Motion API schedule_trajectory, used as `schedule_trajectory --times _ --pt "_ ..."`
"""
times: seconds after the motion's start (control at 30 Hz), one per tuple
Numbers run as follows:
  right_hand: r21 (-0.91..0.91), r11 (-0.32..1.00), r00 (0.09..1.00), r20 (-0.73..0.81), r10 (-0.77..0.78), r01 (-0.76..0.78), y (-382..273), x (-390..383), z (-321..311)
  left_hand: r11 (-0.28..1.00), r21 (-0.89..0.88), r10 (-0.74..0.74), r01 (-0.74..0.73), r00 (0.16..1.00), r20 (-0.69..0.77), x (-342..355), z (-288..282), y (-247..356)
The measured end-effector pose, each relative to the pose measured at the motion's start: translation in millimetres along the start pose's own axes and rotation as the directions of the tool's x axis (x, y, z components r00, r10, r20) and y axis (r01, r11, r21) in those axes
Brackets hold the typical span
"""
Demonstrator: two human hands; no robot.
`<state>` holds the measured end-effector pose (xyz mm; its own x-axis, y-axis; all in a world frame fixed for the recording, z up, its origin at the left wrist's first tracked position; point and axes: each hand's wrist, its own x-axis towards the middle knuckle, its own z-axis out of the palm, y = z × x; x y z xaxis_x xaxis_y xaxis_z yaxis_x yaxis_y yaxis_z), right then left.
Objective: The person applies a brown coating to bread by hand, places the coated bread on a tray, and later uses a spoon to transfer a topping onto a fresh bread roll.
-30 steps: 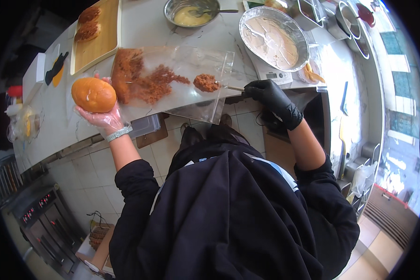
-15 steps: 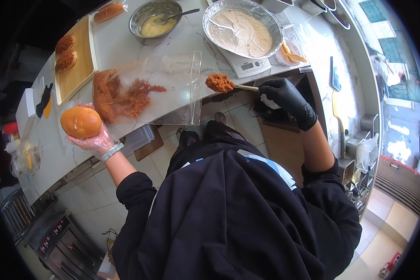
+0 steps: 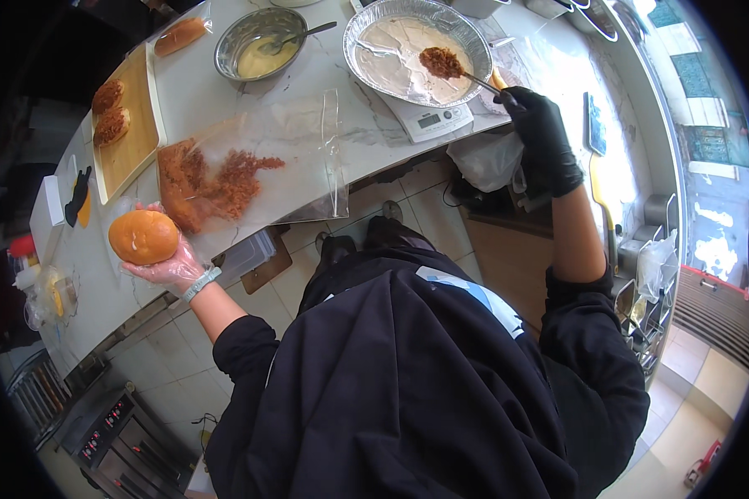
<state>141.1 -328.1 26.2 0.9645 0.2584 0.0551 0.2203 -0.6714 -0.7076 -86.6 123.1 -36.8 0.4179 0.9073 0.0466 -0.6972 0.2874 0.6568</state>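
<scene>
My left hand (image 3: 173, 270), in a clear plastic glove, holds up a round golden bun (image 3: 143, 236) at the counter's left front edge. In a black glove, my right hand (image 3: 543, 137) grips the thin handle of a utensil (image 3: 480, 82); shreds hide its head, so its kind cannot be told. That reddish-brown clump (image 3: 443, 62) is over or touching the pale cream (image 3: 387, 50) in a round foil pan (image 3: 359, 80). The pan stands on a white digital scale (image 3: 431, 125). Between my hands lies a clear plastic bag (image 3: 312, 125) holding more reddish-brown floss (image 3: 235, 187).
A wooden tray (image 3: 146, 154) at the left carries two floss-topped buns (image 3: 111, 126). Behind the bag stands a metal bowl (image 3: 226, 56) of yellow paste with a spoon, near a wrapped long roll (image 3: 181, 36). A phone (image 3: 594, 125) and yellow spatula (image 3: 601, 191) lie at the right.
My right hand has moved forward and right, bringing the shred-covered utensil from the counter's front edge to the foil pan. The bun stays in my left hand, nearly still.
</scene>
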Motion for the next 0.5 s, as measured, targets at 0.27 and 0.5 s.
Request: schedule_trajectory --times 0.27,0.5 --pt "-0.498 0.787 0.839 -0.191 -0.509 0.364 17.5 -16.5 16.2 1.000 -0.009 -0.022 0.022 1.000 0.009 0.9 -2.1 0.5" --pt "0.105 0.979 0.971 -0.143 0.190 -0.176 -44.5 -39.7 -16.6 0.995 0.090 0.042 -0.039 0.998 -0.039 -1.1 0.7 4.0"
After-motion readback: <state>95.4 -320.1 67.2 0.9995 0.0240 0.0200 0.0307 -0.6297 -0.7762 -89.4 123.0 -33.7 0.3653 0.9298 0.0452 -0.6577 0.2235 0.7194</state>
